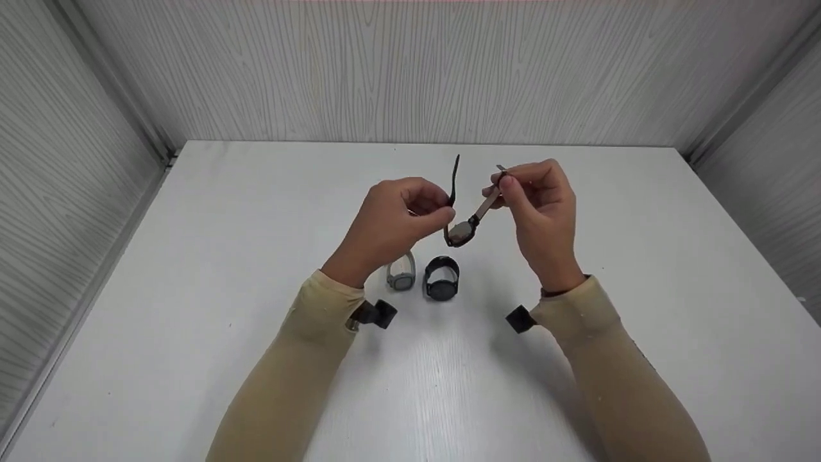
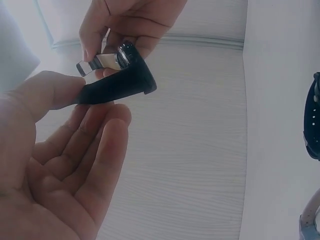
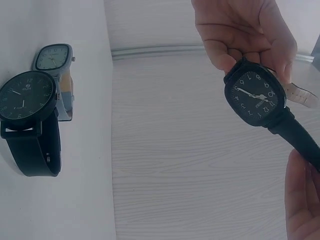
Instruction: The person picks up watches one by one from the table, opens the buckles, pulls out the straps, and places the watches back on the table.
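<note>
Between both hands, above the table, hangs a black wristwatch point(image 1: 461, 232) with its strap unfastened. My left hand point(image 1: 397, 212) pinches one strap half between thumb and fingers, and that half's tip sticks up past the grip. The other strap half is pinched near its end by my right hand point(image 1: 542, 199). In the right wrist view, the squarish dark dial point(image 3: 256, 95) with white numerals shows. Below the hands, a black round watch point(image 1: 442, 290) and a grey watch point(image 1: 402, 281) stand on the table side by side, straps looped.
The white table point(image 1: 256, 385) spreads out on every side of the watches. Pale wood-grain panels point(image 1: 410, 70) enclose it at the back, left and right. A small black camera mount point(image 1: 521, 319) juts inward from the right wrist, with another point(image 1: 383, 314) on the left.
</note>
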`<state>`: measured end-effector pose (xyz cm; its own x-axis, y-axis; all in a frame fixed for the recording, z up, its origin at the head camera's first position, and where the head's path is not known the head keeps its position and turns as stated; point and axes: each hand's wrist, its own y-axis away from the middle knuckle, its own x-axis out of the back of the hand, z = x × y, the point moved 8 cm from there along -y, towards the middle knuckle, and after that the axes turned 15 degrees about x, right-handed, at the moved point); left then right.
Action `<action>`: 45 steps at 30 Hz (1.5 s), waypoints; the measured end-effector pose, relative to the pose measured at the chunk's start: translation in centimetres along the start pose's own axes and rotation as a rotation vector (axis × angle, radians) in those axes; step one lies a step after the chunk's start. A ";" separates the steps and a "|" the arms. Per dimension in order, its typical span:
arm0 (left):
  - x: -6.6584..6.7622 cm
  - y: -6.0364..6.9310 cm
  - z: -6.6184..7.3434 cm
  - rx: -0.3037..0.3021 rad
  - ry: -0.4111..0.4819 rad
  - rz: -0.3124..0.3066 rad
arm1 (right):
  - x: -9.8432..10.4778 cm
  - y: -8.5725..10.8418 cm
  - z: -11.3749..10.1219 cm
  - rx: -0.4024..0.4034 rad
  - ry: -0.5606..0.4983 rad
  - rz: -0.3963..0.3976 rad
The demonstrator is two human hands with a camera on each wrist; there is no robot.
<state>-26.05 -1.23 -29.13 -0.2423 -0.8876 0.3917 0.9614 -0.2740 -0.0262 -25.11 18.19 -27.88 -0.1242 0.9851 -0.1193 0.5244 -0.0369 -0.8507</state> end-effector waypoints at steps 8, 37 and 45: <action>0.8 -0.2 -0.1 -0.027 0.021 0.059 | -0.4 -0.2 -0.4 0.082 0.152 -0.065; -2.8 -0.9 -2.0 -0.021 -0.226 -0.037 | -4.4 1.6 1.1 0.027 0.675 -0.866; -5.4 -1.8 -5.0 0.225 -0.228 -0.145 | -3.1 2.3 3.1 -0.225 0.689 -0.913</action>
<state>-27.09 2.21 -35.80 -0.3675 -0.7330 0.5725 0.9299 -0.2805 0.2379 -26.13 14.57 -31.03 -0.0850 0.5154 0.8527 0.6227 0.6956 -0.3584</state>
